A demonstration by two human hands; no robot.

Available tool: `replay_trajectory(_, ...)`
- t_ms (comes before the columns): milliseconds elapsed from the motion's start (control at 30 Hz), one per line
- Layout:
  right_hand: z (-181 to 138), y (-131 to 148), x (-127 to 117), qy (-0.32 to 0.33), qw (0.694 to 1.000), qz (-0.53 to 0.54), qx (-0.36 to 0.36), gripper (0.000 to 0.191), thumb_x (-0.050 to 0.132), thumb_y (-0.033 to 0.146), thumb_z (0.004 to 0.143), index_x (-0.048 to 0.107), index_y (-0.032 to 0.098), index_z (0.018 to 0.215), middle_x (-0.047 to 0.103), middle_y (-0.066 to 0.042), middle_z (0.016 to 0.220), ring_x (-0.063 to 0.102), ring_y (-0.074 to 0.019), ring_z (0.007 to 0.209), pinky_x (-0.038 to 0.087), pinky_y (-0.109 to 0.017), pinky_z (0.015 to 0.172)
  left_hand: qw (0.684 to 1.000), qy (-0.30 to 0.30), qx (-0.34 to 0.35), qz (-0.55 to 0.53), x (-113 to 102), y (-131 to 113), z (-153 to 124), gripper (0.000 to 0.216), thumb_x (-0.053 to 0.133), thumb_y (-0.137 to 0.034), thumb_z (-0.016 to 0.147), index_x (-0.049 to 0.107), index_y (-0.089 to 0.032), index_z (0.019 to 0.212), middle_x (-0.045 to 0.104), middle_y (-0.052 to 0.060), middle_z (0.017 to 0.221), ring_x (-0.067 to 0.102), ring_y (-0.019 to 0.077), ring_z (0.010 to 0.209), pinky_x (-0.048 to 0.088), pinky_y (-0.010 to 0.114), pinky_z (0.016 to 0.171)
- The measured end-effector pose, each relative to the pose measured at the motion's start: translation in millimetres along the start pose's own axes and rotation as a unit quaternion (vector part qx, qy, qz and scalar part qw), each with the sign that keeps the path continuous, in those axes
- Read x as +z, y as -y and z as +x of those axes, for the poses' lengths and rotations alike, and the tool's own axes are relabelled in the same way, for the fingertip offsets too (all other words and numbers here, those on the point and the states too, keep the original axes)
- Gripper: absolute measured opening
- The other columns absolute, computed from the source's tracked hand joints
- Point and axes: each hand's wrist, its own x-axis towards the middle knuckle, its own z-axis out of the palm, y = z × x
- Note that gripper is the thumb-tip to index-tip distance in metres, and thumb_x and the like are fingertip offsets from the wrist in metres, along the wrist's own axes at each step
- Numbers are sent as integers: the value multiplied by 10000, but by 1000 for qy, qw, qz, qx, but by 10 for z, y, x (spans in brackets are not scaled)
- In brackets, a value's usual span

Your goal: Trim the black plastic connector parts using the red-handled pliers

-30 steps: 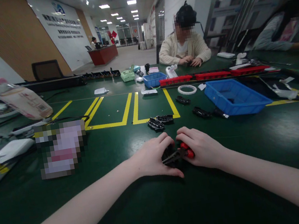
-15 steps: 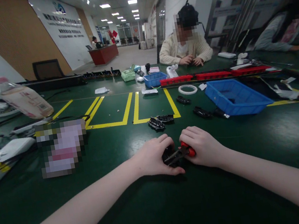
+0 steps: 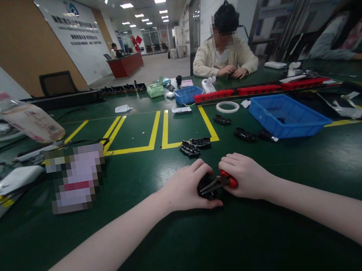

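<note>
My left hand [image 3: 191,187] is closed around a black plastic part [image 3: 208,194], mostly hidden by its fingers, just above the green table [image 3: 200,252]. In my right hand [image 3: 243,176] are red-handled pliers [image 3: 215,185], their long narrow jaws pointing left across the black part. Whether the jaw tips grip the part I cannot tell. Beyond my hands lie two black ribbed plastic pieces [image 3: 189,148], close together. More black pieces [image 3: 245,134] rest farther right, beside a blue bin [image 3: 289,117].
A pixelated phone-like object [image 3: 80,177], a white power strip [image 3: 4,197] and a bottle [image 3: 30,119] are on the left. Red strips [image 3: 256,89], a tape roll [image 3: 227,107] and a small blue tray [image 3: 188,94] lie farther back. A person [image 3: 225,54] sits across the table.
The pliers' jaws have shifted slightly over the black part and look closer together. Both hands stay nearly in place, the right one a touch farther right.
</note>
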Motion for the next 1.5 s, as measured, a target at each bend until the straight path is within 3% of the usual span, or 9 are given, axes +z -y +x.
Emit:
replay_trajectory(233, 8, -6, -2, 8, 1000, 11, 8, 104, 587, 185, 693, 496, 181, 744, 564, -52, 736, 468, -183, 675, 368, -297, 627, 1000, -2, 1, -6, 5, -5, -8, 467, 704, -456, 717, 504, -188, 1043, 494, 48, 1070, 559, 160, 775, 490, 276, 651)
replay_trajectory(400, 0, -7, -5, 5, 1000, 17, 7, 86, 580, 178, 705, 503, 174, 744, 566, -58, 737, 471, -184, 677, 372, -299, 628, 1000, 9, -23, -14, -16, -11, 5, 471, 705, -562, 676, 548, -189, 917, 540, 20, 942, 561, 166, 753, 472, 277, 640)
replay_trajectory(867, -25, -19, 1, -2, 1000, 20, 0, 61, 561, 187, 737, 503, 170, 747, 560, -62, 738, 474, -186, 682, 375, -302, 630, 1000, 13, -7, 9, -26, 1, 23, 538, 642, -683, 672, 582, -186, 868, 578, 9, 846, 554, 155, 698, 416, 257, 601)
replay_trajectory(1100, -11, -17, -9, -7, 1000, 17, -3, 52, 548, 171, 724, 498, 175, 737, 564, -70, 747, 464, -188, 690, 367, -305, 636, 1000, 24, 4, 10, -27, -7, -1, 569, 631, -676, 696, 625, -205, 1015, 607, 31, 927, 600, 189, 783, 461, 294, 698)
replay_trajectory(1500, -15, -14, -3, 0, 1000, 21, 4, 91, 575, 173, 688, 497, 181, 733, 556, -55, 742, 466, -185, 691, 367, -301, 639, 999, 21, 5, 24, -3, -2, -10, 549, 640, -647, 706, 596, -227, 1058, 572, 37, 979, 619, 211, 862, 494, 312, 756)
